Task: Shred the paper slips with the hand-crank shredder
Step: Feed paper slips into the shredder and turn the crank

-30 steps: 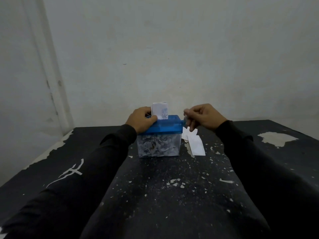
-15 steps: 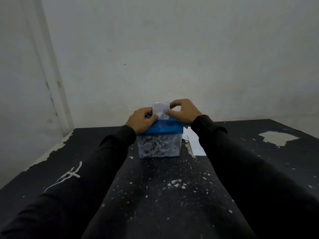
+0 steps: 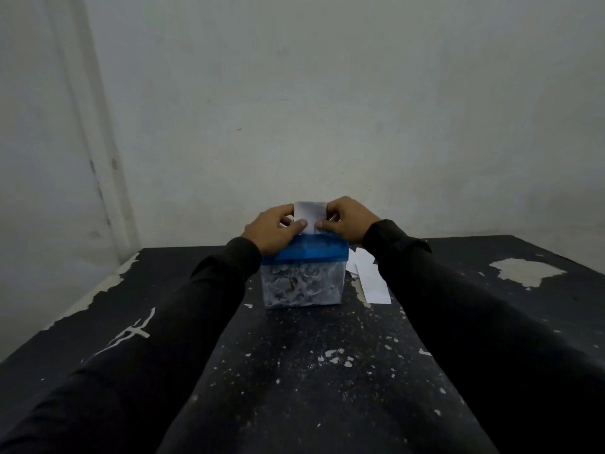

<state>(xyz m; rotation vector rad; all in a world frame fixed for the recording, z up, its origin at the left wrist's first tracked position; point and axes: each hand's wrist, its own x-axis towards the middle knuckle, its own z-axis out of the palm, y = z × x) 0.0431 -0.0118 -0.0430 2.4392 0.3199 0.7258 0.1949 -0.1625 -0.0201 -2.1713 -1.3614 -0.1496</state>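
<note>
Slip [image 3: 309, 212] stands in shredder [image 3: 304, 271] slot, pinched by left hand [image 3: 271, 229] and right hand [image 3: 348, 224]; crooked feeding could jam it; spare slips [image 3: 371, 276] at 3 o'clock.

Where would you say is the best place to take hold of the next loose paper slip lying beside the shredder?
Probably the near end of the loose slip, reached from the shredder's right. It lies flat on the table with that end pointing toward the person and nothing covering it, while its far end sits among other slips by the right sleeve.
</note>
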